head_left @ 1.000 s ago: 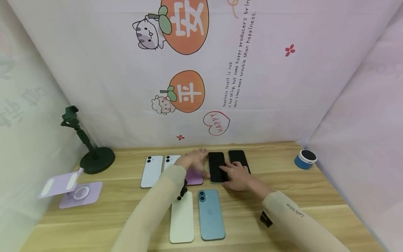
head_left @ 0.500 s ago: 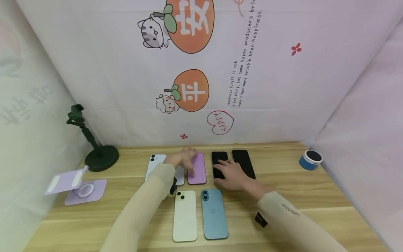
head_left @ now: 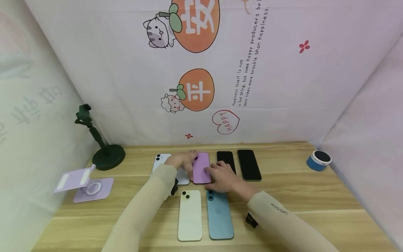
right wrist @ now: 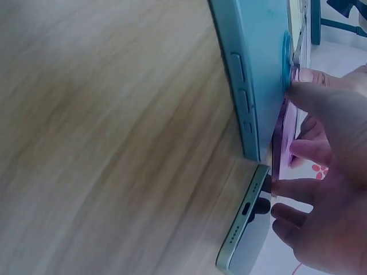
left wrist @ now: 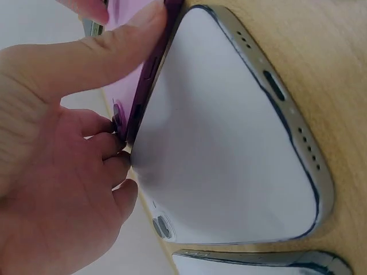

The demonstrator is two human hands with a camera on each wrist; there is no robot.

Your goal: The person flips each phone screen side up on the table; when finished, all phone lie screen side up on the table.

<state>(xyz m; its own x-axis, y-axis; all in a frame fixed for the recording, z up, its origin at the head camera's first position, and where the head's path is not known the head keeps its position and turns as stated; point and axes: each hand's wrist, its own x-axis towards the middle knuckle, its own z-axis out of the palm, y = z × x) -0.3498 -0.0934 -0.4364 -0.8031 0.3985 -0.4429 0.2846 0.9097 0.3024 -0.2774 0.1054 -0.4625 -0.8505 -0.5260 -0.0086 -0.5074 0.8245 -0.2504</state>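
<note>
Reaching purple phone (head_left: 200, 165), right hand (head_left: 221, 178), shifted leftward.

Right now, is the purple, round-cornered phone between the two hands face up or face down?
Face down: the head view shows the purple phone with its back upward, and the left wrist view shows its raised camera bump.

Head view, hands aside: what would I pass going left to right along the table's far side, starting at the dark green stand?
Dark green stand, first white phone, second white phone, purple phone, first black phone, second black phone, blue cylinder.
</note>
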